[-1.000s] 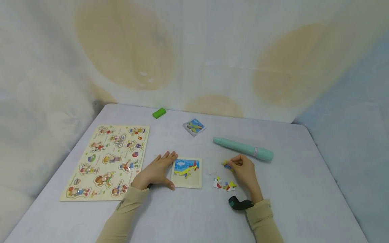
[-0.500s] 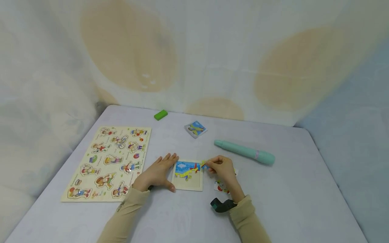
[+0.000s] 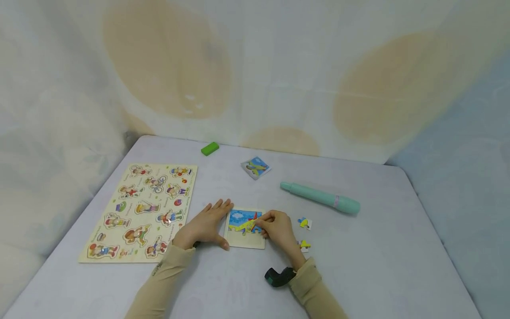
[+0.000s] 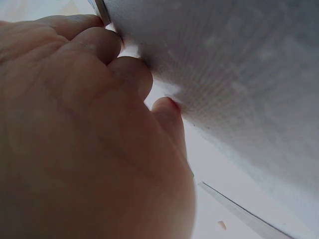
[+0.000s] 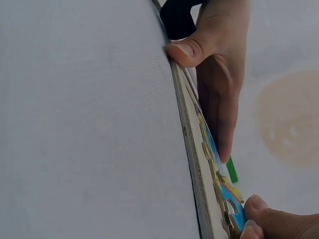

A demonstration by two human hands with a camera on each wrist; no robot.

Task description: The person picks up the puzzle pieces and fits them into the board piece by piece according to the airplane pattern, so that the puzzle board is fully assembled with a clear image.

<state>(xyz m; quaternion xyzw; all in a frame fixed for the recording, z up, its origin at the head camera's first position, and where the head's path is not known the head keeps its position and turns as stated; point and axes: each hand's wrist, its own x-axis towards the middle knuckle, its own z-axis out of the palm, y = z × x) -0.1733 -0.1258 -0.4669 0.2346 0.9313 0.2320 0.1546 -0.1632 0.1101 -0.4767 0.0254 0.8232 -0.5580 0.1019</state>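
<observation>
A small square wooden jigsaw tray [image 3: 241, 241] lies on the table, its upper part filled with blue-sky and yellow airplane pieces, its lower part bare. Along its left side rests my left hand [image 3: 205, 225], fingers spread and straight, thumb by the lower left corner. My right hand [image 3: 280, 229] pinches a jigsaw piece [image 5: 239, 218] between thumb and fingers at the tray's right side. In the right wrist view that piece sits against the other pieces; whether it lies fully flat cannot be told. The left wrist view mostly shows the back of the left hand [image 4: 89, 134].
Loose jigsaw pieces [image 3: 305, 223] lie right of the tray, some partly behind the right wrist. A large picture board [image 3: 159, 239] is on the left. Further back are a green block [image 3: 210, 149], a small airplane picture [image 3: 256, 168] and a mint-green tube [image 3: 318, 196].
My right hand has carried the jigsaw piece leftward from beside the loose pieces to the right side of the tray. The left hand has stayed in place.
</observation>
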